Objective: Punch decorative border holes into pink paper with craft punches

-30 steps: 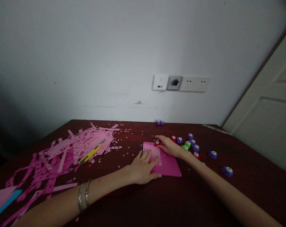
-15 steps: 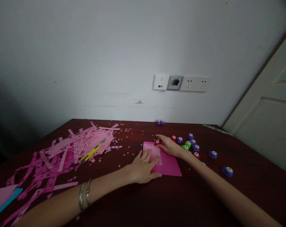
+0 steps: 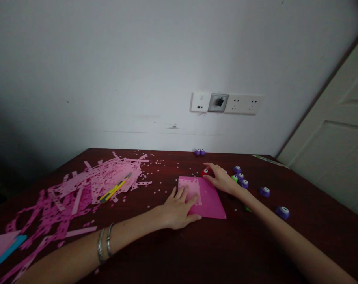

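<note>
My left hand (image 3: 179, 209) lies flat with fingers spread, over a small light pink paper piece (image 3: 193, 185) and the magenta sheet (image 3: 213, 203) under it. A row of tiny punched marks shows along the light piece's top edge. Just past the sheet's far edge, my right hand (image 3: 219, 179) holds a small red paper punch (image 3: 204, 172) between thumb and fingers. Purple paper punches (image 3: 244, 184) and a green paper punch (image 3: 234, 178) stand right of that hand, partly hidden by it.
Left lies a heap of punched pink strips (image 3: 78, 189) with a yellow utility knife (image 3: 115, 188) on top. Tiny cut-outs scatter beside it. More purple punches stand at the right (image 3: 282, 212) and by the wall (image 3: 200, 152). Blue sheet (image 3: 7, 252) lies at lower left.
My right hand has moved right and slightly away, carrying the red punch off the light pink paper's edge. My left hand stays in place on the paper.
</note>
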